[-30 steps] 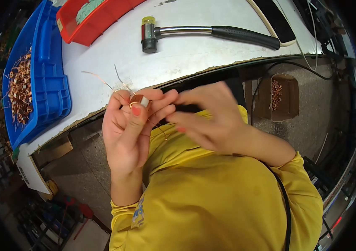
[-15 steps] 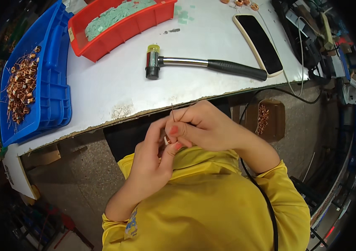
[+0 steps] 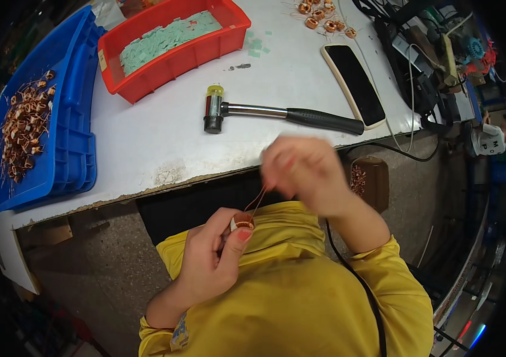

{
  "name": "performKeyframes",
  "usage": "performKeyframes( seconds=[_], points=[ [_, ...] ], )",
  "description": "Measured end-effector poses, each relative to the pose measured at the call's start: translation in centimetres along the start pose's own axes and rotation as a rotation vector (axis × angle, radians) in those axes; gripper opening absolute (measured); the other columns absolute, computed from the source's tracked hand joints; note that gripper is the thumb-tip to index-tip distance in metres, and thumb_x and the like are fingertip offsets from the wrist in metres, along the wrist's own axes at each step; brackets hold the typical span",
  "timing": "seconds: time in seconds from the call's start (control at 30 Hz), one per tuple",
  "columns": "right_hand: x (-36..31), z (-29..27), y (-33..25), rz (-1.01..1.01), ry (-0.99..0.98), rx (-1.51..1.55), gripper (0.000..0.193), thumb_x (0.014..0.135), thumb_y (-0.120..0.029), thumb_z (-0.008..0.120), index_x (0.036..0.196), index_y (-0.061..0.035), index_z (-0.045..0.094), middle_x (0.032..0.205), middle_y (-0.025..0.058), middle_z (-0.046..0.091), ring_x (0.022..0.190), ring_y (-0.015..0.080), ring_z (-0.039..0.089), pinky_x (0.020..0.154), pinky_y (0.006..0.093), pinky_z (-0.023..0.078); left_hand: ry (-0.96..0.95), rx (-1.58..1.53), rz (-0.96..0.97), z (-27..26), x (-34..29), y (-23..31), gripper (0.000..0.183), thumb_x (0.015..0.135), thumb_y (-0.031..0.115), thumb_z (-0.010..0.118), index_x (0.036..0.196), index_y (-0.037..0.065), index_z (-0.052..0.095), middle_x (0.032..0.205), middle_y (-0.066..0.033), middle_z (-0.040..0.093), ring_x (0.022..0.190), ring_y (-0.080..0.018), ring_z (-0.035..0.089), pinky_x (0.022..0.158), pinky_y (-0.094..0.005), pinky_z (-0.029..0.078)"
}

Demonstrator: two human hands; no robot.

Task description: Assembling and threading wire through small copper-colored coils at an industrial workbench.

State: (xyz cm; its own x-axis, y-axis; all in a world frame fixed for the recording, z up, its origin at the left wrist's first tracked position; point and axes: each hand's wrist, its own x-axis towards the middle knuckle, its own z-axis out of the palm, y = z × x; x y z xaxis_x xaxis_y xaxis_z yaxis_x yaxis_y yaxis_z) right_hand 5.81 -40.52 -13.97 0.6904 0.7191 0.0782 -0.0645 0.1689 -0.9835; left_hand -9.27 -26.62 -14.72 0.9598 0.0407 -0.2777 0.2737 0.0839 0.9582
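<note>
My left hand (image 3: 211, 253) pinches a small copper-wound ring coil (image 3: 242, 221) between thumb and fingers, above my lap and just short of the table's near edge. A white patch shows on the coil's left side. From the coil a loop of thin copper wire (image 3: 257, 200) rises to the fingertips of my right hand (image 3: 303, 169). That hand is smeared by motion, but its fingers look pinched together at the wire's upper end. On the table beyond lies a two-faced mallet (image 3: 214, 110) with a yellow face, a black face and a black grip.
A blue bin (image 3: 74, 113) of copper coils stands at the left. Beside it, a red bin (image 3: 169, 71) holds pale green pieces. A phone (image 3: 355, 86) lies at the right, near several finished-looking coils (image 3: 329, 25) and cables. A brown bin (image 3: 378, 184) sits below the table edge.
My hands have moved apart. The right has drawn up and to the right with the wire, while the left has lowered slightly, bringing the coil into sight. The view has shifted a little.
</note>
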Motion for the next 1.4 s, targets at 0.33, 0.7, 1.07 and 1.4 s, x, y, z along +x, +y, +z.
performKeyframes(
  seconds=[0.33, 0.7, 1.07, 1.4],
  points=[
    [10.4, -8.3, -0.6, -0.019, 0.337, -1.09, 0.011, 0.085, -0.011, 0.057, 0.079, -0.0034, 0.062, 0.063, 0.0048, 0.056, 0.054, 0.0129, 0.05, 0.052, 0.0241, 0.041, 0.007, -0.359, -0.107, -1.8, -0.7, -0.9, 0.015, 0.096, 0.011, 0.046, 0.101, 0.0, 0.054, 0.062, 0.0021, 0.043, 0.052, -0.0048, 0.032, 0.047, -0.0177, 0.024],
    [12.5, -8.2, 0.6, 0.154, 0.112, -1.463, 0.01, 0.083, -0.01, 0.059, 0.088, -0.0009, 0.061, 0.074, 0.0077, 0.062, 0.062, 0.0184, 0.055, 0.061, 0.0301, 0.047, 0.038, -0.618, -0.163, -1.8, -0.5, 0.2, 0.019, 0.098, 0.012, 0.042, 0.11, 0.0, 0.052, 0.071, 0.0, 0.047, 0.057, -0.0051, 0.033, 0.049, -0.0165, 0.027],
    [0.0, 2.8, -3.0, -0.041, -0.029, -0.565, 0.004, 0.076, 0.001, 0.061, 0.08, 0.0025, 0.059, 0.077, 0.013, 0.061, 0.068, 0.0199, 0.057, 0.058, 0.0247, 0.046, 0.012, -0.617, -0.172, -1.9, -0.6, 0.4, 0.024, 0.098, 0.009, 0.039, 0.115, -0.003, 0.049, 0.075, -0.0015, 0.048, 0.058, -0.0055, 0.032, 0.05, -0.0152, 0.027],
    [-3.3, 4.8, 0.9, -0.284, 0.003, -0.757, 0.015, 0.069, 0.007, 0.065, 0.083, 0.0018, 0.061, 0.081, 0.012, 0.061, 0.069, 0.0205, 0.054, 0.063, 0.0273, 0.045, -0.007, -0.435, -0.107, -1.7, -0.6, -0.9, 0.013, 0.095, 0.007, 0.041, 0.101, 0.0, 0.05, 0.074, -0.0013, 0.051, 0.059, -0.0081, 0.039, 0.052, -0.0201, 0.034]
  ],
)
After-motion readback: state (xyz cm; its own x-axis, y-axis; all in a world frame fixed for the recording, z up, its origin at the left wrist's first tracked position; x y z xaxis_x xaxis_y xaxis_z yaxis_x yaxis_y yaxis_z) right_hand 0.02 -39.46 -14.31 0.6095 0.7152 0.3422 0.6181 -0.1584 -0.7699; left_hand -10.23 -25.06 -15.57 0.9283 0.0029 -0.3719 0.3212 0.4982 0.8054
